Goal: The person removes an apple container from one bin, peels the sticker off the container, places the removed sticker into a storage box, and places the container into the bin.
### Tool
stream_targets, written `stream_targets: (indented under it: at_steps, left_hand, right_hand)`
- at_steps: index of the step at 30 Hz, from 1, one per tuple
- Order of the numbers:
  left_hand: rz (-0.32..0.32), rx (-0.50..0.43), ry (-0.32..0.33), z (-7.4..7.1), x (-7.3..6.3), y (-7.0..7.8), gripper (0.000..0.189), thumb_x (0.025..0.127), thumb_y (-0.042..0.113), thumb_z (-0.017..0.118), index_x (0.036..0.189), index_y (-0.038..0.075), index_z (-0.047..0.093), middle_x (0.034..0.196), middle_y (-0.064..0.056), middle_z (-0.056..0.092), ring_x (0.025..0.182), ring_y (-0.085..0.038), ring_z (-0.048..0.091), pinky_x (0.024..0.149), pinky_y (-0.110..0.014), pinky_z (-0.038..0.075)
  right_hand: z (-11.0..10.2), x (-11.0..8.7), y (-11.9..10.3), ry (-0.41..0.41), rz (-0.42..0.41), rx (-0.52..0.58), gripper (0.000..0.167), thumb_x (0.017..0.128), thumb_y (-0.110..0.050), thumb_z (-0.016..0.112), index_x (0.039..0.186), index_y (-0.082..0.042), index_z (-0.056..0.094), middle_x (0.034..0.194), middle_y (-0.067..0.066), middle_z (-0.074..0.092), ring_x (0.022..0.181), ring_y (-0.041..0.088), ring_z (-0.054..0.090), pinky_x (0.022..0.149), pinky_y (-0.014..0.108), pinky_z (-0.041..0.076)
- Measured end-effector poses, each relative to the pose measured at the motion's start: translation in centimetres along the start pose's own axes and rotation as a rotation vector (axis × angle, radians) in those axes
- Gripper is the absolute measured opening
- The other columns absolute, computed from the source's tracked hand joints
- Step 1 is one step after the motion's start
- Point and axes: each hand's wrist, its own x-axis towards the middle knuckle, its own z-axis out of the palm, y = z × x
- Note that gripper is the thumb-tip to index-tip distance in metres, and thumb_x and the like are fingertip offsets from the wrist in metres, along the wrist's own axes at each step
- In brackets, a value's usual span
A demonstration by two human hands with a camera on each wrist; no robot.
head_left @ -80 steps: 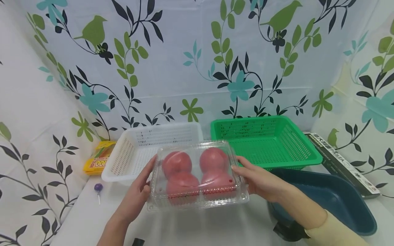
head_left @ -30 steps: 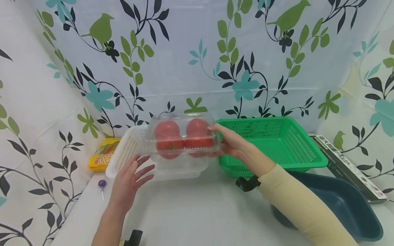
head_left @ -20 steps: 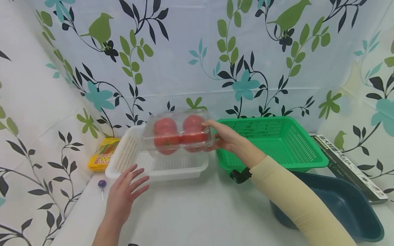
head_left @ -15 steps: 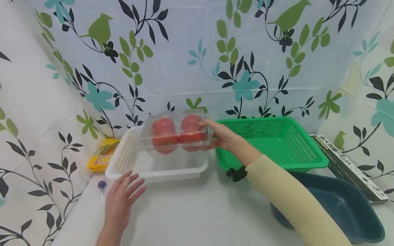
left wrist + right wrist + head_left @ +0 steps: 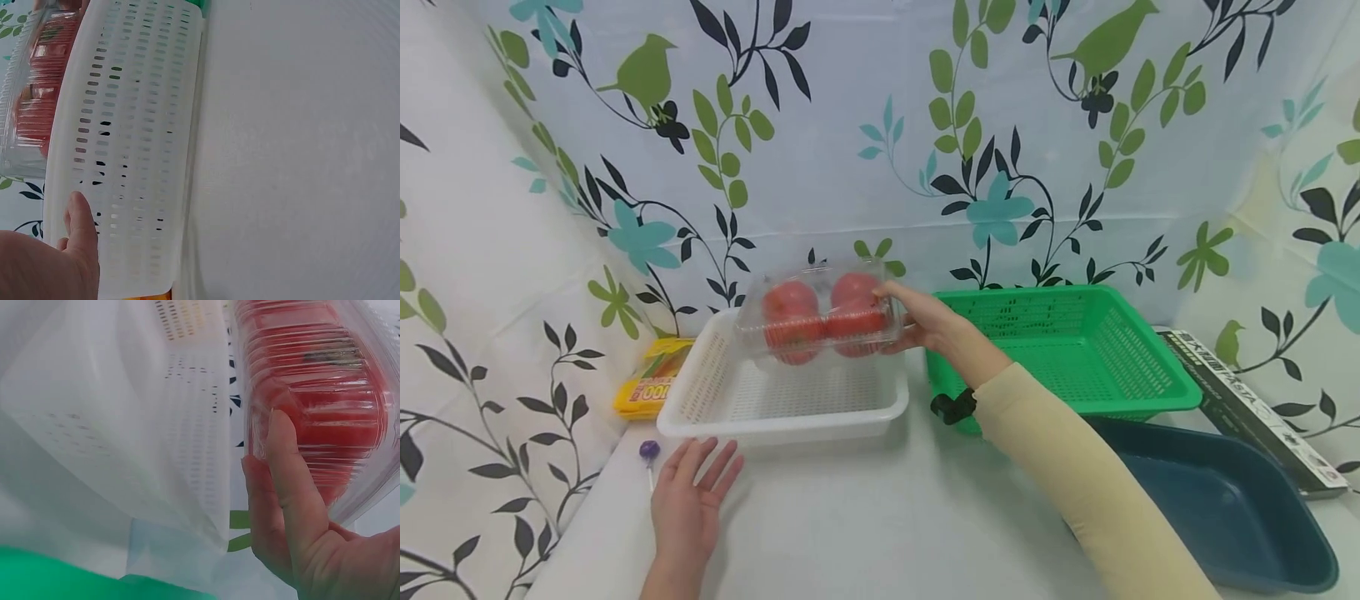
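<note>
My right hand [image 5: 917, 315] grips the right end of a clear plastic clamshell pack [image 5: 822, 343]. Inside it are several round red fruits [image 5: 793, 302] that look like tomatoes. In the head view the pack hangs over the back part of a white perforated basket [image 5: 782, 423], slightly tilted. From the right wrist [image 5: 300, 506], thumb and fingers show against the ribbed side of the pack [image 5: 319, 406]. My left hand [image 5: 688, 504] is in front of the basket's near left corner, fingers spread and nothing in them. The left wrist view shows its fingers [image 5: 81, 225] near the basket wall.
A green perforated basket [image 5: 1183, 396] stands right of the white one. A dark blue tub [image 5: 1217, 508] and a long black-and-white box [image 5: 1255, 417] lie farther right. On the left are a yellow packet [image 5: 651, 383] and a purple lollipop [image 5: 649, 450]. Patterned cloth hangs behind.
Both hands held the pack at first; the left then let go and drew back toward the front. My right hand carried the pack back and left, over the white basket.
</note>
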Motion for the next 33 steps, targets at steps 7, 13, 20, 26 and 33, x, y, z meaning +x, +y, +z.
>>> stream_targets:
  at_steps: [7, 13, 20, 26, 33]
  left_hand:
    - [0.008, -0.064, -0.023, 0.8, 0.7, -0.4, 0.044, 0.102, 0.024, 0.062, 0.139, 0.019, 0.038, 0.136, -0.004, 0.049, 0.108, -0.021, 0.069, 0.097, -0.038, 0.053]
    - [0.032, -0.094, -0.013, 1.3, 0.7, -0.2, 0.034, 0.102, 0.021, 0.060, 0.129, 0.015, 0.041, 0.132, -0.005, 0.048, 0.103, -0.021, 0.070, 0.095, -0.036, 0.053]
    - [0.037, -0.135, 0.018, 1.2, 0.9, -0.2, 0.035, 0.102, 0.015, 0.061, 0.131, 0.015, 0.042, 0.128, -0.003, 0.055, 0.098, -0.021, 0.071, 0.091, -0.036, 0.055]
    - [0.057, -0.105, 0.020, 1.2, 1.1, -0.5, 0.054, 0.095, 0.022, 0.071, 0.138, 0.020, 0.039, 0.143, -0.004, 0.047, 0.107, -0.019, 0.069, 0.091, -0.033, 0.054]
    - [0.061, -0.081, 0.045, 1.4, 1.1, -0.4, 0.053, 0.095, 0.023, 0.071, 0.138, 0.022, 0.039, 0.145, -0.003, 0.044, 0.111, -0.018, 0.067, 0.091, -0.031, 0.054]
  right_hand:
    - [-0.2, 1.1, 0.3, 0.027, 0.002, 0.016, 0.075, 0.088, -0.041, 0.068, 0.152, -0.019, 0.034, 0.139, 0.025, 0.040, 0.108, 0.047, 0.059, 0.080, 0.055, 0.059]
    - [0.0, 2.0, 0.9, 0.010, -0.007, -0.016, 0.074, 0.089, -0.040, 0.067, 0.151, -0.016, 0.035, 0.137, 0.026, 0.042, 0.111, 0.047, 0.058, 0.087, 0.059, 0.055]
    - [0.4, 3.1, 1.3, 0.024, 0.024, -0.020, 0.079, 0.087, -0.038, 0.070, 0.153, -0.015, 0.032, 0.142, 0.027, 0.037, 0.111, 0.048, 0.057, 0.083, 0.058, 0.057]
    - [0.8, 3.9, 1.4, 0.034, 0.037, -0.021, 0.080, 0.086, -0.038, 0.071, 0.153, -0.013, 0.033, 0.141, 0.028, 0.038, 0.106, 0.050, 0.060, 0.084, 0.059, 0.056]
    - [2.0, 4.8, 1.8, 0.004, 0.050, -0.041, 0.076, 0.085, -0.037, 0.072, 0.150, -0.012, 0.039, 0.135, 0.029, 0.045, 0.096, 0.048, 0.066, 0.082, 0.058, 0.057]
